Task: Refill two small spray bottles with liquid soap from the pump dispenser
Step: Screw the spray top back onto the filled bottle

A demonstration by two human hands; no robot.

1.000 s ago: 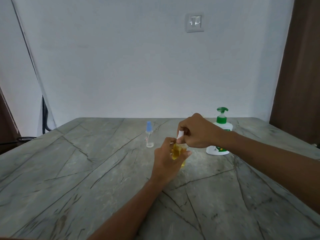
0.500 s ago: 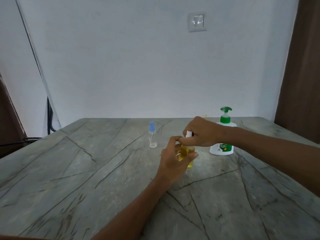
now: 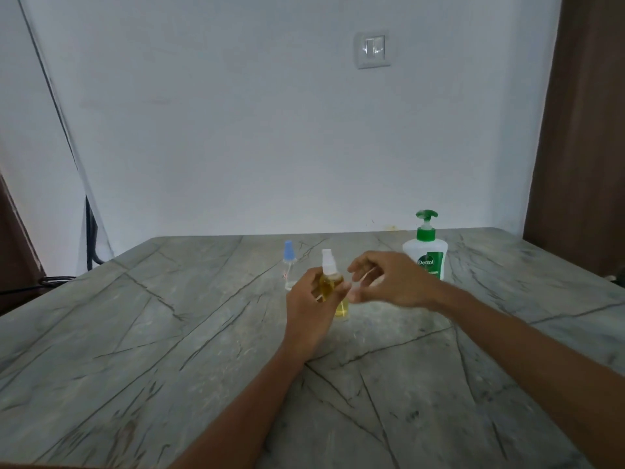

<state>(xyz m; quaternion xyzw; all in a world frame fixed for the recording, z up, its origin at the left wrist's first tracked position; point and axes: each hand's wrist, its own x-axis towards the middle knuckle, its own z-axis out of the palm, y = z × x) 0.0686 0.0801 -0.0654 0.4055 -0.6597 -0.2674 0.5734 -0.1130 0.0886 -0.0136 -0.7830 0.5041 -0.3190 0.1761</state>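
Right hand (image 3: 392, 282) lifted off spray bottle (image 3: 328, 282), left hand (image 3: 309, 313) gripping it

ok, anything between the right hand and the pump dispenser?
Nothing visible. The pump dispenser stands just behind the right hand; the left hand and its yellow-filled spray bottle are off to the left.

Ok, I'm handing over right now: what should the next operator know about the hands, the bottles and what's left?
Left hand grips the yellow-filled spray bottle upright, low at the table; whether it touches, I cannot tell.
Right hand is open, fingers spread beside it, blurred, holding nothing.
Blue-capped spray bottle stands behind, capped, looking clear. Pump dispenser stands at the far right.
Done: first bottle filled, white sprayer on.
Left: probably set it down, then fill the blue-capped one.
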